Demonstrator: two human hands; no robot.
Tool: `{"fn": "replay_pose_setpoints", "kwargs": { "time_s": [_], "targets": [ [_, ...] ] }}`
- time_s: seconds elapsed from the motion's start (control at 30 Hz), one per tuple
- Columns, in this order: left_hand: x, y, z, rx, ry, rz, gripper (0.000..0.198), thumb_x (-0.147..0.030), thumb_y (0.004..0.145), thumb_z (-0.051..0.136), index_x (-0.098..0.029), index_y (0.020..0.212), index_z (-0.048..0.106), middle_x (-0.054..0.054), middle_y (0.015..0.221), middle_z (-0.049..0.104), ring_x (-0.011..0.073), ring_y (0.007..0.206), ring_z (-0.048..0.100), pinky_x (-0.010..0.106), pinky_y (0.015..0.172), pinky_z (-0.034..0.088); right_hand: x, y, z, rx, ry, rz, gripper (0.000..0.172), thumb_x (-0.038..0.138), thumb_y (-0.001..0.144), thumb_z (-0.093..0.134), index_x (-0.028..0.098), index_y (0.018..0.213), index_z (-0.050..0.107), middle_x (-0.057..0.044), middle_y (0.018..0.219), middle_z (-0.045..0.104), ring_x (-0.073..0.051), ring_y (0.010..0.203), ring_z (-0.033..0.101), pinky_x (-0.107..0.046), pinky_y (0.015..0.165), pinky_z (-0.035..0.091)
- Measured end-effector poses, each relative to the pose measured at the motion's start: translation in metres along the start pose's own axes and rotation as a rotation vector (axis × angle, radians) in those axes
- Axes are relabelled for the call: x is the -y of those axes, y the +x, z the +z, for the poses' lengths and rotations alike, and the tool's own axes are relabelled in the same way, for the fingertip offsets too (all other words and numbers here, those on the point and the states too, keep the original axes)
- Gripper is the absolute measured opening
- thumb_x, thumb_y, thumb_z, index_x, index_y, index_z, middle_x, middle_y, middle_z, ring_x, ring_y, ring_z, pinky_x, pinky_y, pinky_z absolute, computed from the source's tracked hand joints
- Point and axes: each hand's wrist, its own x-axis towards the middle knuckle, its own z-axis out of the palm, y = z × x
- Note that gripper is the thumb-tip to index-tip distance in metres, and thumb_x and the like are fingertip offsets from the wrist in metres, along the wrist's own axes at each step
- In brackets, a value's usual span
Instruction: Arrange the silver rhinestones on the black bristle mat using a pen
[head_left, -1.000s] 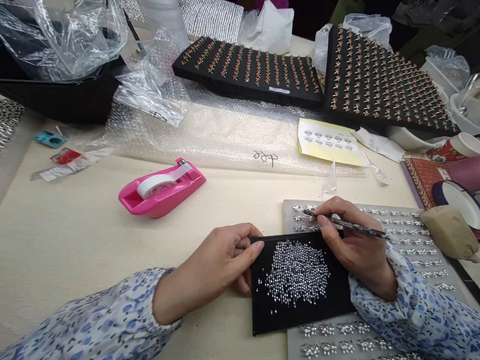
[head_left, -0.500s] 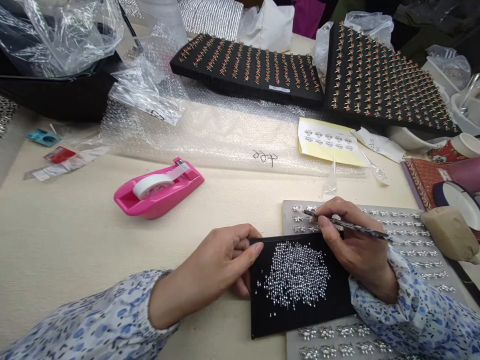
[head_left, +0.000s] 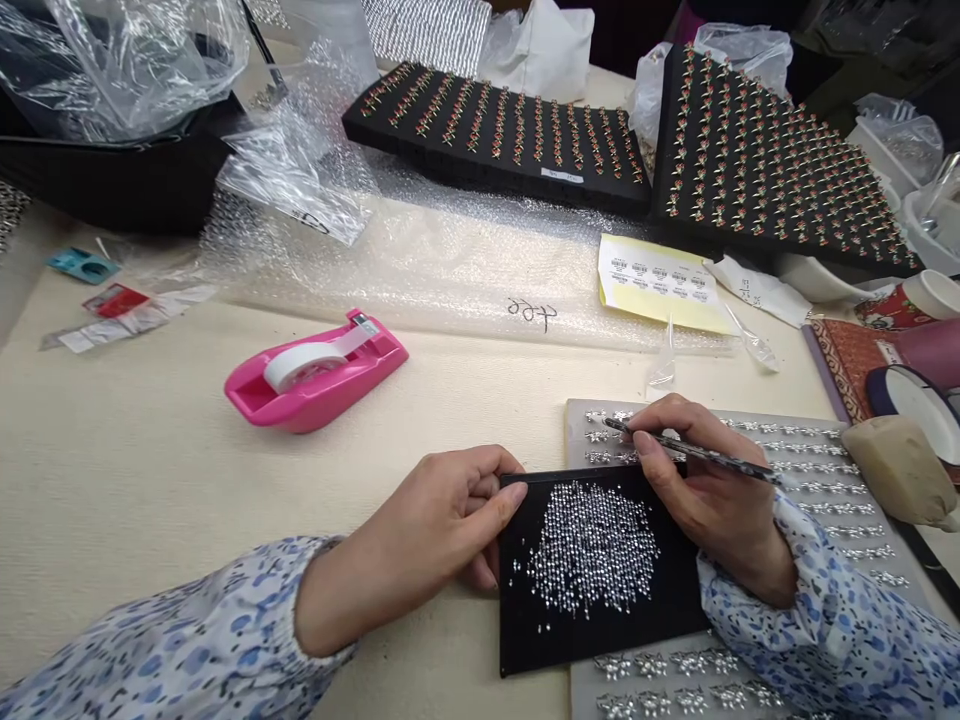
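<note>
My left hand grips the left edge of a black pad, thumb on top and fingers beneath. A heap of tiny silver rhinestones lies spread on that pad. My right hand is shut on a slim speckled pencil-like pick tool. Its tip rests among rows of silver jewellery pieces on a grey board, which runs under the black pad. The pad hides the middle of the board.
A pink tape dispenser stands on the cream table, in front of bubble wrap. Two black foam boards carry rows of red-and-gold pieces behind it. A yellow label sheet and a beige lump lie nearer the right.
The whole view has shifted and tilted slightly, moving the tape dispenser left. Both hands, the tool and the black pad stay in nearly the same positions.
</note>
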Motion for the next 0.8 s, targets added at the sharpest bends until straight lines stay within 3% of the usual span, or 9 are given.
{"fn": "replay_pose_setpoints", "kwargs": {
  "time_s": [0.8],
  "targets": [
    [0.0002,-0.003,0.0,-0.007,0.01,-0.004,0.022,-0.036,0.087,0.048,-0.015,0.088,0.05,-0.003,0.058,0.058,0.011,0.045,0.061,0.014,0.04,0.048,-0.0015,-0.0015,-0.0002,-0.037,0.018,0.012,0.017,0.009,0.075,0.056,0.02,0.088,0.06,-0.002,0.08,0.062,-0.014,0.075,0.059,-0.031,0.067,0.046]
  ]
}}
